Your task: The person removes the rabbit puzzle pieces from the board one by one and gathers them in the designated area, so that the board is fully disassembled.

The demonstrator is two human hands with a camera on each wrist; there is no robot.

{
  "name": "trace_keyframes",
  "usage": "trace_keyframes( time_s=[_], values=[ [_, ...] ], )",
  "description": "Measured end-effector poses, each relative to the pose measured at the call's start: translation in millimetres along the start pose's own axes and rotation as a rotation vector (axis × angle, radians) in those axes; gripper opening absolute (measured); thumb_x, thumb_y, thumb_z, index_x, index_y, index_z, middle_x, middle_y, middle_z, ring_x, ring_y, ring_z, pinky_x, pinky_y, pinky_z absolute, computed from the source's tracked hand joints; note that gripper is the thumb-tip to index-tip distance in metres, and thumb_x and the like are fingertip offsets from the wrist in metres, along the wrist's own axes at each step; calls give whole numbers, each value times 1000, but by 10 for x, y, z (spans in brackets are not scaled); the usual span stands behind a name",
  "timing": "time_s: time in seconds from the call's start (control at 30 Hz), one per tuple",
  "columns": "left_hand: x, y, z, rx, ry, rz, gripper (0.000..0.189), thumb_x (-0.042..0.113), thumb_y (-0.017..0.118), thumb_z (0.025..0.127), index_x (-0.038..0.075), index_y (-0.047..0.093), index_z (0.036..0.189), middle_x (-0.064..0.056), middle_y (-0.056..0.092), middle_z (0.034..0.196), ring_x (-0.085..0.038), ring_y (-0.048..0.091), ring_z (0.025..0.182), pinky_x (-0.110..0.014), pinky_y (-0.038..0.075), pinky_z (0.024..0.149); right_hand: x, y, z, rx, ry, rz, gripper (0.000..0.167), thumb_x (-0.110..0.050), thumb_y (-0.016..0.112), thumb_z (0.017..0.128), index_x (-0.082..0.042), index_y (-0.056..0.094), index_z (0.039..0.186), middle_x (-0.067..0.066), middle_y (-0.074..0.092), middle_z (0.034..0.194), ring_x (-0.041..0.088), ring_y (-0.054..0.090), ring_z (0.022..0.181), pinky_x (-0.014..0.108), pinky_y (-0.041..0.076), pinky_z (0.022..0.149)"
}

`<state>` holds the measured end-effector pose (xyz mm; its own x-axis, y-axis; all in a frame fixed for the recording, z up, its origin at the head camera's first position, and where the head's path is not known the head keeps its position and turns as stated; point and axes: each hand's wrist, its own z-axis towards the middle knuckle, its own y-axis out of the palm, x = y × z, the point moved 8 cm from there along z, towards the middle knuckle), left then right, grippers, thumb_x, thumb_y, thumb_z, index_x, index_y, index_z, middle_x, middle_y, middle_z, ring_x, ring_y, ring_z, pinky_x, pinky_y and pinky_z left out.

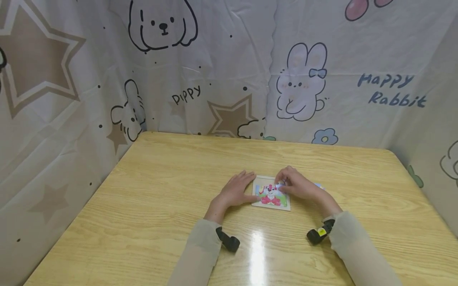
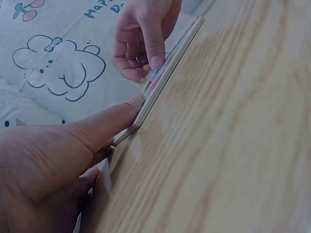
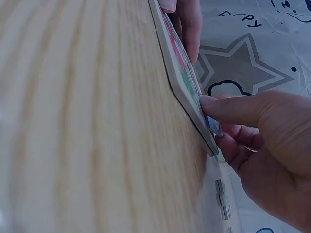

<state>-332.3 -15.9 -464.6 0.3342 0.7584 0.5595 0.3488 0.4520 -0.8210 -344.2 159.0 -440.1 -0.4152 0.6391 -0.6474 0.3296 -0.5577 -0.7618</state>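
Note:
A jigsaw puzzle in a shallow pale tray (image 1: pixel 270 207) lies on the table, showing a pink and white cartoon animal on green and blue. My left hand (image 1: pixel 236 189) is at the tray's left side; its thumb rests on the near left part and its outstretched fingers reach the far left corner. Between thumb and fingers my right hand (image 1: pixel 297 186) pinches a small bluish puzzle piece (image 3: pixel 214 127) over the tray's right side. That hand hides part of the picture. Bare tray bottom shows along the far side.
Loose puzzle pieces (image 3: pixel 222 200) lie to the right of the tray, mostly behind the right forearm in the head view. The wooden table (image 1: pixel 171 171) meets a printed cloth (image 1: pixel 229 71) at its far edge. Each wrist wears a black camera strap.

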Motion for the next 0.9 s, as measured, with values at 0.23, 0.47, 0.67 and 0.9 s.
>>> trace_keyframes(
  time_s=[0.23, 0.47, 0.67, 0.9],
  values=[
    [1, 14, -19, -13, -6, -3, 80, 48, 68, 88, 18, 33, 154, 1, 29, 163, -21, 13, 155, -39, 9, 129, 52, -20, -14, 7, 62, -27, 30, -9, 67, 91, 0, 60, 120, 15, 57, 110, 19, 51, 92, 23, 47, 77],
    [17, 15, -33, -17, -7, 2, 80, 48, 68, 88, 18, 32, 154, 1, 29, 163, -22, 13, 155, -40, 9, 129, 48, -35, -39, 43, 69, -42, 29, -8, 68, 90, -3, 63, 118, 11, 59, 106, 19, 52, 92, 23, 47, 77],
    [21, -2, -37, -11, -10, -14, 80, 47, 68, 88, 18, 33, 154, 1, 29, 163, -22, 13, 155, -41, 9, 129, 23, -74, -61, 119, 19, -40, 25, -2, 63, 91, -6, 64, 116, 9, 61, 108, 21, 57, 98, 33, 52, 87],
    [19, -12, -26, -11, -8, -21, 80, 47, 68, 88, 17, 33, 153, 0, 28, 163, -22, 12, 155, -40, 8, 129, 20, -102, -62, 143, -7, -2, 23, 3, 58, 93, -6, 65, 113, 12, 63, 110, 28, 61, 103, 47, 55, 94]
  ],
)
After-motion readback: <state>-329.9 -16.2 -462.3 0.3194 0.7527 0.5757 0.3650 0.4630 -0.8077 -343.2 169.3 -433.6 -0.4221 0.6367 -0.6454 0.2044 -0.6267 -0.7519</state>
